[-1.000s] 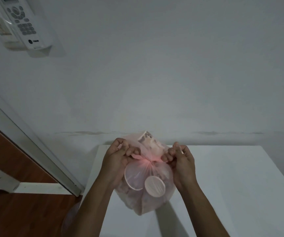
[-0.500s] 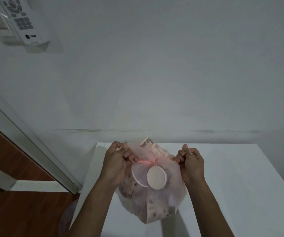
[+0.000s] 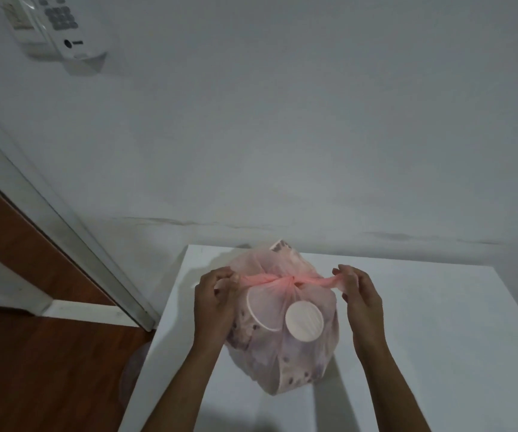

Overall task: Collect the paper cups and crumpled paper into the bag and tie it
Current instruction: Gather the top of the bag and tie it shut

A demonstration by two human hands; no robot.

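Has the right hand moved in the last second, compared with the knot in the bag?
Yes. The right hand has drawn away to the right of the knot, pulling its pink strand out taut.

The bag (image 3: 282,353) is thin, half-clear pink plastic, full and rounded, and it stands on the white table near its back-left corner. Its top is gathered into a knot (image 3: 285,280), and two twisted pink ends go out from the knot to the left and to the right, nearly level. Through the plastic the paper cups (image 3: 303,321) show: one white round bottom faces the camera, and beside it a white rim. Crumpled printed paper (image 3: 279,246) shows at the top back.
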